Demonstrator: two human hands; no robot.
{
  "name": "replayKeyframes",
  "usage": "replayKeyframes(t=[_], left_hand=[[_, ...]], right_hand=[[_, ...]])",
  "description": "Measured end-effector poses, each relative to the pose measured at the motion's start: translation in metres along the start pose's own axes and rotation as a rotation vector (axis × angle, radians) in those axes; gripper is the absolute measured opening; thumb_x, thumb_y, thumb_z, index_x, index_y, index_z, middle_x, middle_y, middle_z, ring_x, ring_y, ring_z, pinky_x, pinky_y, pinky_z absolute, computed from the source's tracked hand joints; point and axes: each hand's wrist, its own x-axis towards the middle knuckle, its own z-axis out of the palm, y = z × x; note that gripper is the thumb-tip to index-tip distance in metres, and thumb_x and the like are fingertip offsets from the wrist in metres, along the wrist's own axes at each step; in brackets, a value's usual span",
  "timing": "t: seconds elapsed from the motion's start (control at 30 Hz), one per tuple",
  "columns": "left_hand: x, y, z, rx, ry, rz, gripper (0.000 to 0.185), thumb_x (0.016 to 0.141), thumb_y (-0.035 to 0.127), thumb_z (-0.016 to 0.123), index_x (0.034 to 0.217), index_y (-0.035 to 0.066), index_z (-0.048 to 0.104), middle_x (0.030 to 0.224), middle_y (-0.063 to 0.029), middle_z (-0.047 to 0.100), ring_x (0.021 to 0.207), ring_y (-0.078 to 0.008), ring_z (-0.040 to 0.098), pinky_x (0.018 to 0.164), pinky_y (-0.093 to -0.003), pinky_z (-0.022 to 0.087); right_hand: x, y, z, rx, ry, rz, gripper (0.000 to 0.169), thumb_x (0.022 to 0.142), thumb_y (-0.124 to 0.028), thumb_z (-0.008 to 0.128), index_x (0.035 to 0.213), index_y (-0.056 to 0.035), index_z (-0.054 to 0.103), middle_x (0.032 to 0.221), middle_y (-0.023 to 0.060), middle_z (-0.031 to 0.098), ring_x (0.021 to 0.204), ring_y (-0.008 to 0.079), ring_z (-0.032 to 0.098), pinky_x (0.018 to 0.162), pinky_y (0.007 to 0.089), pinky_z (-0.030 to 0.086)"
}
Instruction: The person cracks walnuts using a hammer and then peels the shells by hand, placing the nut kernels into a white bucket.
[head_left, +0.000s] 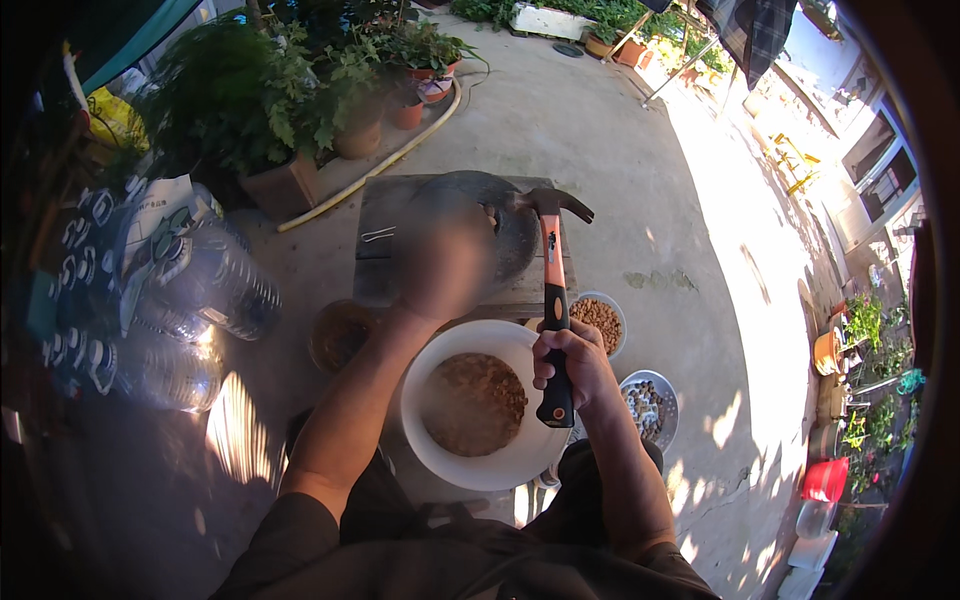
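Observation:
My right hand (579, 358) grips the black rubber handle of a claw hammer (553, 255) with an orange neck. Its head is above the right side of a round dark slab (517, 251), which rests on a low wooden table (375, 277). Over the slab's left part is my left hand (448, 262), heavily blurred. A small brown piece (491, 214) shows by its fingertips; whether the fingers hold it I cannot tell. Below my forearms stands a white bucket (424, 457) with many brown pieces, perhaps nuts or pits, in it.
A bowl of tan kernels (598, 321) and a light bowl of darker pieces (651, 409) sit to the right. Bent metal tongs or wire (378, 234) lie on the table. A brown bowl (330, 337), plastic bottles (217, 277), a hose (390, 161) and potted plants (289, 176) are leftward.

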Motion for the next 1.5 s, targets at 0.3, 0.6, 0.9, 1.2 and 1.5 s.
replayKeyframes(t=[0.3,0.6,0.9,1.2,1.5], left_hand=[[0.006,0.004,-0.003,-0.044,-0.047,-0.053,0.021,0.086,-0.007,0.061,0.105,-0.002,0.069,0.102,-0.0177,0.066,0.094,-0.0366,0.067,0.083,-0.0432,0.053],[-0.048,0.011,0.034,-0.038,-0.129,-0.021,0.030,0.080,-0.009,0.058,0.108,-0.005,0.068,0.113,-0.0220,0.067,0.108,-0.0388,0.066,0.094,-0.0428,0.054],[-0.043,0.023,-0.010,0.020,-0.153,-0.022,0.029,0.086,-0.007,0.061,0.114,-0.005,0.064,0.114,-0.0200,0.064,0.105,-0.0381,0.065,0.091,-0.0433,0.053],[-0.018,-0.027,-0.003,0.213,-0.196,-0.056,0.048,0.091,0.010,0.071,0.132,-0.010,0.056,0.138,-0.0252,0.053,0.130,-0.0390,0.052,0.111,-0.0429,0.043],[-0.030,0.016,-0.018,0.126,-0.245,0.025,0.027,0.085,0.010,0.076,0.105,-0.004,0.066,0.112,-0.0161,0.064,0.109,-0.0342,0.061,0.091,-0.0429,0.051]], right_hand=[[0.015,0.009,-0.016,0.182,-0.095,0.133,0.016,0.091,-0.010,0.063,0.103,-0.0014,0.058,0.078,0.0083,0.060,0.055,0.0195,0.057,0.050,0.0381,0.053],[0.012,0.003,-0.006,0.111,-0.033,0.173,0.012,0.092,-0.010,0.062,0.101,-0.0026,0.059,0.077,0.0075,0.059,0.056,0.0192,0.057,0.051,0.0381,0.052],[0.010,0.003,-0.002,0.078,-0.014,0.134,0.010,0.093,-0.008,0.061,0.100,-0.0011,0.058,0.078,0.0091,0.059,0.056,0.0190,0.057,0.052,0.0370,0.053],[0.014,0.012,-0.001,-0.006,0.020,0.141,0.010,0.092,-0.004,0.062,0.099,-0.0002,0.056,0.079,0.0096,0.060,0.056,0.0185,0.061,0.052,0.0360,0.056],[0.009,0.007,0.003,-0.011,0.030,0.129,0.010,0.092,-0.004,0.062,0.098,-0.0001,0.055,0.079,0.0096,0.060,0.057,0.0187,0.059,0.052,0.0364,0.054]])
